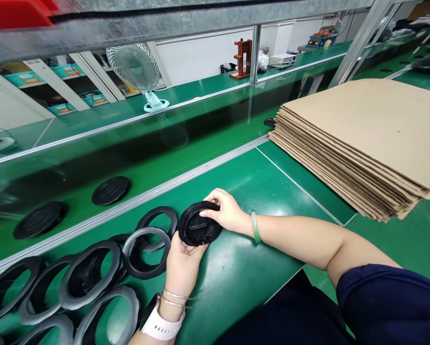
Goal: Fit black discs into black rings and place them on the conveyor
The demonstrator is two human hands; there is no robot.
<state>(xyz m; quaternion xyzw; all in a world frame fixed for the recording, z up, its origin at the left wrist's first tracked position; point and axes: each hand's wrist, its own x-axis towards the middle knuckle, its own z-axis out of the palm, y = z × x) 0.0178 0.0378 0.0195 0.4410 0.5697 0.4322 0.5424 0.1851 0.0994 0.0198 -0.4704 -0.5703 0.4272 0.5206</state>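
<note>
A round black part (pixel 197 225) with a ridged rim and a small bar across its middle is held between both hands above the green table. My left hand (pixel 184 261) grips it from below, its fingers partly hidden under the part. My right hand (pixel 224 211) pinches its upper right edge, thumb on the face. Just left of my left hand, a black and grey ring (pixel 164 263) leans on another black ring (pixel 174 218).
Several more rings (pixel 89 275) lie at the lower left. Beyond a metal rail (pixel 157 190), black discs (pixel 110 190) rest on a green belt. A cardboard stack (pixel 366 129) stands at right, a fan (pixel 136 69) behind. A metal beam (pixel 129 26) crosses the top.
</note>
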